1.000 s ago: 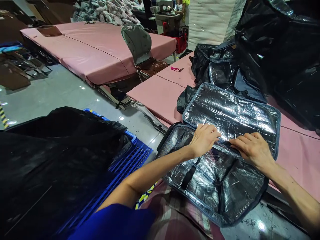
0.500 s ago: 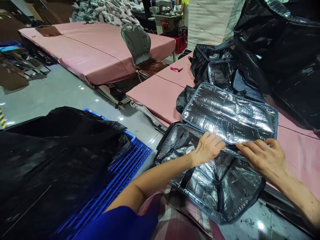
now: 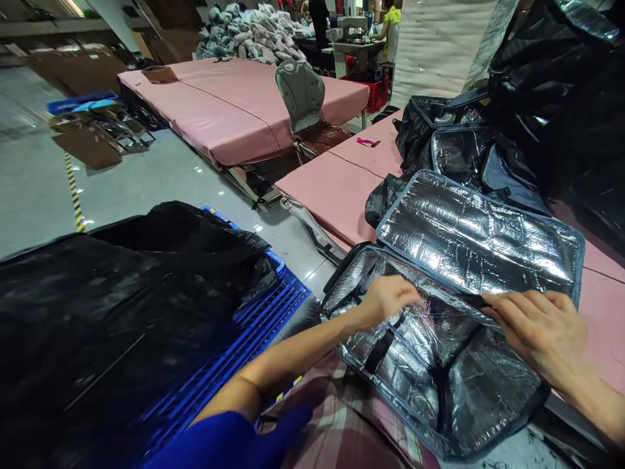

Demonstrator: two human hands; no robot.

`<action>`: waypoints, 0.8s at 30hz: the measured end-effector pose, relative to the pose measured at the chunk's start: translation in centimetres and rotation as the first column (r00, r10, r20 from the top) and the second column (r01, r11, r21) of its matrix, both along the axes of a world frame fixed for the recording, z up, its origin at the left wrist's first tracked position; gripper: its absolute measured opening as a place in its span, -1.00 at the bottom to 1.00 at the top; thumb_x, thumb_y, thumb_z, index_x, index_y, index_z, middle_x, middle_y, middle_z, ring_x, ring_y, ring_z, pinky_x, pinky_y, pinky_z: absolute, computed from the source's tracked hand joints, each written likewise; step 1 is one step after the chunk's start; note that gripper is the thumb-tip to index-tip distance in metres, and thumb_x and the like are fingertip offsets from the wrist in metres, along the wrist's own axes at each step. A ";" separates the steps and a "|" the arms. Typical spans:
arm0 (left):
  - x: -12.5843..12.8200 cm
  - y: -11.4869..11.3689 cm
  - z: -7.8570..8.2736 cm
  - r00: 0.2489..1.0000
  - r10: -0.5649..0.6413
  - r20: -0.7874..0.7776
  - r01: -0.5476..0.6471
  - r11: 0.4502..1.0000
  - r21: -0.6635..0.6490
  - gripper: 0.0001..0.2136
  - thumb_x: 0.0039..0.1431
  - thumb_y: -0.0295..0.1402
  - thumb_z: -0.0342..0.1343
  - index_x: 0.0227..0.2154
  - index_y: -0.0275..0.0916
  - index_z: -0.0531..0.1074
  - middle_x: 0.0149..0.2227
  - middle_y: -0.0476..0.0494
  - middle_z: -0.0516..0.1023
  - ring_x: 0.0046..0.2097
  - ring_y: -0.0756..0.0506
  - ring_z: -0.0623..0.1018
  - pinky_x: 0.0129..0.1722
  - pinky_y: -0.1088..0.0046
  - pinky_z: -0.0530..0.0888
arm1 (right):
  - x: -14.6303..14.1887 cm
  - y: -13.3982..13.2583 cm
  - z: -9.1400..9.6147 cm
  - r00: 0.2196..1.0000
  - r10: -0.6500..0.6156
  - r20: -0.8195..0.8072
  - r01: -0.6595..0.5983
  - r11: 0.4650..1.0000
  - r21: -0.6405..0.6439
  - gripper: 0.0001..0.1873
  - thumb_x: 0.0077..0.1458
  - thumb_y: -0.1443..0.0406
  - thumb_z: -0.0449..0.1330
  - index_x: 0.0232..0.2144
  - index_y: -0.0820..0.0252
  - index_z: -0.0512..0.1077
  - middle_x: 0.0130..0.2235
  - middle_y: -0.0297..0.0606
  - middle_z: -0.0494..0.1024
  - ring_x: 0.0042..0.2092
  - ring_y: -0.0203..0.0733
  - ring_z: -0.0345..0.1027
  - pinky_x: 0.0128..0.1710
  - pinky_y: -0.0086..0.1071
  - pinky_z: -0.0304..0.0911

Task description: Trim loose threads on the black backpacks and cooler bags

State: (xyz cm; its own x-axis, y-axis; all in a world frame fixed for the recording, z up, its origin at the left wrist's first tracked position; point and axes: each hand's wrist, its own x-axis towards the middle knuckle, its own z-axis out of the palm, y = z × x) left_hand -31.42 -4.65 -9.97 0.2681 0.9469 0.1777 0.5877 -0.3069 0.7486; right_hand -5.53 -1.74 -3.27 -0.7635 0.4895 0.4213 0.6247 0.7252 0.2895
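Observation:
An insulated bag (image 3: 415,371) with silver foil lining and grey-blue piping lies open before me, its foil-lined lid (image 3: 488,228) folded back onto the pink table. My right hand (image 3: 541,329) is closed on the bag's edge at the lid seam, pinching a dark strip there. Over the bag's open compartment hovers my left hand (image 3: 388,299), fingers curled together and slightly blurred. Whatever it may hold is too small to make out. A black strap (image 3: 379,352) crosses the lining near the front edge.
More foil-lined bags (image 3: 461,153) are heaped behind the lid on the pink table (image 3: 332,189). To my left, black bags (image 3: 122,312) lie over a blue plastic crate (image 3: 273,312). A grey-backed chair (image 3: 300,98) stands between the tables. A person (image 3: 390,29) sits farther back.
My left hand has come away from the lid seam, toward me and to the left. My right hand keeps its hold on the edge. The whole view has shifted left.

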 end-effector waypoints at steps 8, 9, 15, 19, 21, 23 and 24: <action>2.4 2.0 0.3 0.855 0.485 0.181 -0.415 0.851 -0.322 -0.81 0.02 -0.21 0.14 -0.44 -0.21 0.55 -0.45 -0.01 0.57 -0.39 -0.02 0.49 -0.40 0.53 0.35 | -6.1 1.3 0.4 0.980 0.030 0.198 -0.075 0.972 0.221 -0.73 0.11 0.51 0.03 -0.17 0.20 0.40 -0.30 -0.27 0.52 -0.36 -0.23 0.17 -0.27 -0.27 -0.02; 2.5 1.9 0.3 0.850 0.487 0.199 -0.414 0.853 -0.319 -0.83 0.04 -0.25 0.12 -0.45 -0.21 0.55 -0.45 0.00 0.57 -0.38 -0.01 0.49 -0.39 0.54 0.35 | -6.4 1.4 0.5 0.975 0.033 0.218 -0.084 0.970 0.228 -0.72 0.11 0.51 0.02 -0.17 0.20 0.40 -0.29 -0.26 0.51 -0.36 -0.23 0.16 -0.27 -0.27 -0.02; 1.9 1.6 -0.2 0.844 0.451 0.291 -0.368 0.881 -0.297 -0.86 0.02 -0.34 0.11 -0.49 -0.24 0.54 -0.46 0.01 0.57 -0.39 0.01 0.49 -0.38 0.56 0.36 | -7.2 1.7 0.1 0.956 0.073 0.285 -0.129 0.975 0.181 -0.68 0.10 0.50 0.00 -0.13 0.19 0.39 -0.34 -0.25 0.47 -0.36 -0.22 0.15 -0.33 -0.28 -0.02; 0.9 1.9 0.2 0.880 0.395 0.265 -0.328 0.907 -0.263 -0.86 0.04 -0.35 0.11 -0.48 -0.24 0.55 -0.42 0.00 0.57 -0.35 0.00 0.50 -0.33 0.55 0.37 | -7.6 1.8 0.1 0.967 0.084 0.242 -0.119 0.984 0.132 -0.70 0.10 0.50 0.00 -0.18 0.21 0.42 -0.43 -0.26 0.44 -0.39 -0.22 0.16 -0.36 -0.27 -0.04; 0.0 1.7 0.6 0.939 0.280 0.199 -0.226 0.940 -0.255 -0.87 0.04 -0.32 0.14 -0.48 -0.22 0.56 -0.41 0.01 0.57 -0.33 -0.01 0.51 -0.30 0.54 0.37 | -7.3 1.7 0.1 0.978 0.055 0.201 -0.085 0.986 0.142 -0.75 0.11 0.49 0.02 -0.21 0.23 0.43 -0.44 -0.26 0.44 -0.39 -0.22 0.16 -0.35 -0.27 -0.04; -0.7 1.3 0.9 0.988 0.122 0.091 -0.097 0.966 -0.240 -0.84 0.03 -0.23 0.17 -0.47 -0.19 0.56 -0.41 0.01 0.56 -0.32 -0.03 0.51 -0.29 0.53 0.37 | -6.7 1.6 0.2 0.987 0.023 0.158 -0.045 0.989 0.139 -0.78 0.12 0.46 0.05 -0.21 0.25 0.43 -0.39 -0.25 0.49 -0.37 -0.20 0.18 -0.33 -0.27 -0.04; -0.9 1.1 0.9 0.996 0.078 0.043 -0.067 0.977 -0.201 -0.82 0.04 -0.19 0.16 -0.43 -0.17 0.57 -0.39 0.01 0.56 -0.31 -0.04 0.51 -0.29 0.53 0.36 | -6.3 1.5 0.2 0.990 0.010 0.138 -0.030 0.990 0.139 -0.80 0.13 0.43 0.07 -0.21 0.24 0.43 -0.35 -0.25 0.50 -0.36 -0.20 0.19 -0.32 -0.26 -0.03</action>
State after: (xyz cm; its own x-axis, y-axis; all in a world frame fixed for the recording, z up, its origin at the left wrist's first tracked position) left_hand -32.29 -3.54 -9.03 0.1930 0.9812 -0.0050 0.5631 -0.1066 0.8195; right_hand -11.87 -0.20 -3.08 -0.8275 0.4171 0.3759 0.5582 0.6834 0.4705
